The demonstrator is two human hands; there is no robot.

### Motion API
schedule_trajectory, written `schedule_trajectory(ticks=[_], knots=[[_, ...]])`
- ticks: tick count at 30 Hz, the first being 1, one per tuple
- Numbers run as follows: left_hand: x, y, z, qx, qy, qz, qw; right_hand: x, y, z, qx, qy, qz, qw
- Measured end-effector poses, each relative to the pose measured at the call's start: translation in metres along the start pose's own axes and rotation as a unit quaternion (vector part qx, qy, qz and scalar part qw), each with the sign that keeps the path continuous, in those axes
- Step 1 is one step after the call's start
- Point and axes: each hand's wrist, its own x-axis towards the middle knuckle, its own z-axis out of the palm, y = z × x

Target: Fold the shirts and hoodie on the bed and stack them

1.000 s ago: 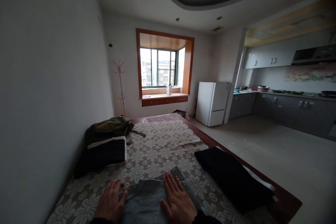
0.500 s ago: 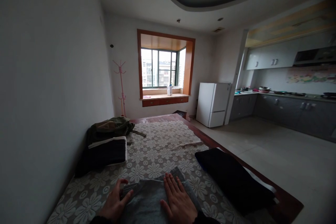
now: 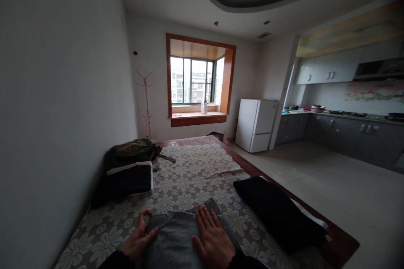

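Observation:
A folded grey shirt (image 3: 176,235) lies on the flower-patterned lace tablecloth (image 3: 168,204), right in front of me. Its ribbed neckline shows at the far edge. My right hand (image 3: 213,233) rests flat on the shirt's right part, with fingers outstretched. At the shirt's left edge is my left hand (image 3: 140,237), its thumb touching the cloth and its index finger bent, with a gap between them. The tips of its other fingers are hidden. Dark sleeves cover both wrists.
Folded black clothing (image 3: 277,214) lies on the right, near the table's wooden edge (image 3: 345,239). On the left, by the wall, are another dark folded garment (image 3: 126,183) and an olive backpack (image 3: 132,153). Beyond stand a pink coat rack (image 3: 147,105) and a white fridge (image 3: 255,124).
My left hand has shifted slightly at the shirt's left edge, and the neckline there lies flatter. My right hand stays flat on the shirt. The view has moved a little.

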Motion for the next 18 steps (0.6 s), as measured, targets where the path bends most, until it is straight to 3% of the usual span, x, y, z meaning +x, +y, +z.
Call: schedule_trajectory(ticks=[3,8,11,15,18], knots=[[-0.004,-0.007,-0.002,-0.003,-0.025,0.018,1.000,-0.001,-0.003,-0.003,0.005,0.001,0.006,1.000],[-0.016,-0.017,-0.011,-0.023,-0.136,-0.058,0.989,-0.001,-0.010,-0.012,0.016,-0.007,0.019,1.000],[-0.017,-0.013,-0.012,-0.046,-0.154,-0.046,0.986,-0.002,-0.013,-0.022,0.031,-0.001,0.024,0.999],[-0.012,-0.008,-0.009,-0.112,-0.200,-0.017,0.973,-0.012,-0.024,-0.027,0.115,0.089,-0.018,0.989],[-0.007,-0.011,-0.008,-0.108,-0.185,0.000,0.977,-0.027,-0.041,-0.015,0.219,0.167,-0.114,0.954]])
